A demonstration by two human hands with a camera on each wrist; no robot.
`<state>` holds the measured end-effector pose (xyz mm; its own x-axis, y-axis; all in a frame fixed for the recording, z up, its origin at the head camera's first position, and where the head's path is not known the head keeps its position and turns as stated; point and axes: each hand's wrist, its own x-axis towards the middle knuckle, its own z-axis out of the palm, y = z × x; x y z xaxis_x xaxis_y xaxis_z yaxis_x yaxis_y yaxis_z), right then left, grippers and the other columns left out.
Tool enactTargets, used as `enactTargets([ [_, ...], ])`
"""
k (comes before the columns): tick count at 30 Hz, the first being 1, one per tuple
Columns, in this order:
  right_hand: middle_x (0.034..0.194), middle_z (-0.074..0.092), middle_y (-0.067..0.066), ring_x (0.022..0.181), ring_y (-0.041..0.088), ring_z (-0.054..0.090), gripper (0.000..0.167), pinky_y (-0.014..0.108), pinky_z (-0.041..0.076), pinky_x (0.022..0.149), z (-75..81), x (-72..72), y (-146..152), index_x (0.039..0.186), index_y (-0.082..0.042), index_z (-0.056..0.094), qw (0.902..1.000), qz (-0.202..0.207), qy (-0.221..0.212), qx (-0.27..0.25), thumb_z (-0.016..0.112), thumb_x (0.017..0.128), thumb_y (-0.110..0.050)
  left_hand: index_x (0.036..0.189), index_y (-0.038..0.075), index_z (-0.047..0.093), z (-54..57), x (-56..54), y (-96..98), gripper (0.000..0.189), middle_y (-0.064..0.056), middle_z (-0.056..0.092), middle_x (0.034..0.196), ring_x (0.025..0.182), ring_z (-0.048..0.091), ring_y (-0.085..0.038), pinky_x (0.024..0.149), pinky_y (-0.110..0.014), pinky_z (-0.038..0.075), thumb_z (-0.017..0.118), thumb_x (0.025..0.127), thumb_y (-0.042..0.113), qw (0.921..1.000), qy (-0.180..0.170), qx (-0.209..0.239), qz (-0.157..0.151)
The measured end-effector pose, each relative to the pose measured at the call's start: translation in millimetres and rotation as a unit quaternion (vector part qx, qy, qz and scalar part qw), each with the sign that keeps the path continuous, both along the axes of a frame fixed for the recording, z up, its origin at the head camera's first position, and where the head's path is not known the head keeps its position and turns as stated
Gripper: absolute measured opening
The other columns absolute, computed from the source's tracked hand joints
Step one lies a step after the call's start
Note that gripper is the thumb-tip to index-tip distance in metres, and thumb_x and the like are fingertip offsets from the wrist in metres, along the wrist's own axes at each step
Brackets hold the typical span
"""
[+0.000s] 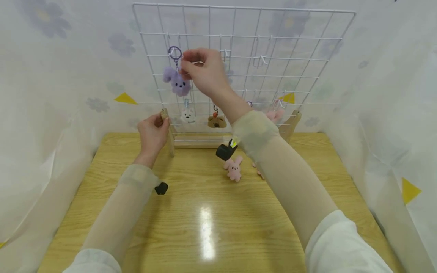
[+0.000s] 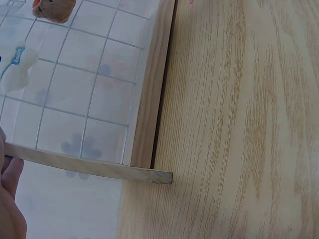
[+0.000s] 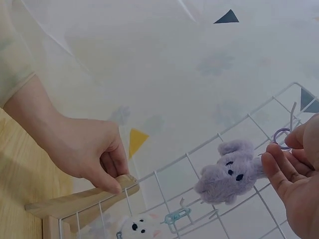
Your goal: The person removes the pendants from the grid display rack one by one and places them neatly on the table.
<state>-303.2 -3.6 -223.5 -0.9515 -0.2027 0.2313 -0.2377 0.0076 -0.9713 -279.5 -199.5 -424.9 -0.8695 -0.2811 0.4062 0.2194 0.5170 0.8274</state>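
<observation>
My right hand (image 1: 208, 70) is raised at the upper left of a white wire grid (image 1: 244, 8). Thumb and fingers pinch the purple ring of a fluffy purple plush keychain (image 1: 181, 86), seen up close in the right wrist view. The plush (image 3: 227, 174) dangles in front of the wires, its ring beside a white hook. Lower down, my left hand (image 1: 151, 136) grips the top of the wooden side post (image 2: 99, 168) that supports the grid. In the right wrist view that thumb lies over the post's rounded end.
On lower hooks hang a white dog plush (image 1: 187, 116), a brown bear plush (image 1: 217, 122) and a pink plush (image 1: 275, 115). Another white hook (image 1: 260, 60) juts out higher up. A pink rabbit plush (image 1: 234, 169) lies on the wooden table (image 1: 164, 231), another pink item partly behind my right forearm.
</observation>
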Motion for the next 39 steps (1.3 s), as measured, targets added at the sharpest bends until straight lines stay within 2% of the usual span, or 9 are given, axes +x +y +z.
enactTargets([
  [7,0.112,0.071,0.013,0.093,0.023,0.073,0.021,0.026,0.062,0.083,3.1,-0.3,-4.1,0.124,0.004,0.069,1.0,-0.005,0.002,0.006,0.067,0.103,0.001,0.119,-0.009,0.075,-1.1,-0.5,-0.1,0.026,-0.024,0.076,0.107,0.096,0.075,-0.03,0.082,-0.026,0.063,0.071,0.102,0.011,1.0,0.002,0.003,0.002],
  [13,0.107,0.07,0.011,0.09,0.023,0.072,0.017,0.026,0.062,0.081,5.0,1.1,-9.3,0.119,0.002,0.07,0.9999,-0.013,0.006,0.0,0.069,0.102,0.001,0.118,-0.009,0.075,-0.2,1.5,-0.1,0.026,-0.023,0.076,0.106,0.096,0.074,-0.029,0.08,-0.023,0.062,0.071,0.102,0.011,1.0,0.001,0.003,-0.005],
  [19,0.103,0.07,0.009,0.087,0.022,0.072,0.014,0.024,0.062,0.078,6.8,0.3,-13.2,0.114,0.0,0.072,0.9989,-0.029,0.014,0.034,0.071,0.102,-0.006,0.118,-0.008,0.075,0.3,2.2,0.8,0.026,-0.023,0.076,0.108,0.097,0.074,-0.03,0.081,-0.025,0.063,0.07,0.103,0.012,1.0,-0.005,0.003,-0.005],
  [25,0.101,0.071,0.011,0.084,0.021,0.072,0.013,0.023,0.062,0.077,9.4,-1.7,-14.3,0.114,0.001,0.073,0.9977,-0.04,0.021,0.051,0.071,0.102,-0.005,0.117,-0.007,0.076,0.3,2.4,1.7,0.025,-0.022,0.076,0.106,0.096,0.075,-0.028,0.08,-0.025,0.063,0.07,0.102,0.012,1.0,0.0,-0.001,-0.005],
  [39,0.099,0.071,0.016,0.081,0.022,0.071,0.009,0.027,0.063,0.077,12.9,6.7,-14.1,0.108,0.002,0.073,0.9996,-0.023,0.002,0.017,0.071,0.101,-0.003,0.117,-0.009,0.075,-1.1,1.4,1.6,0.024,-0.024,0.076,0.106,0.095,0.075,-0.03,0.079,-0.024,0.063,0.07,0.102,0.009,1.0,-0.004,0.007,-0.005],
])
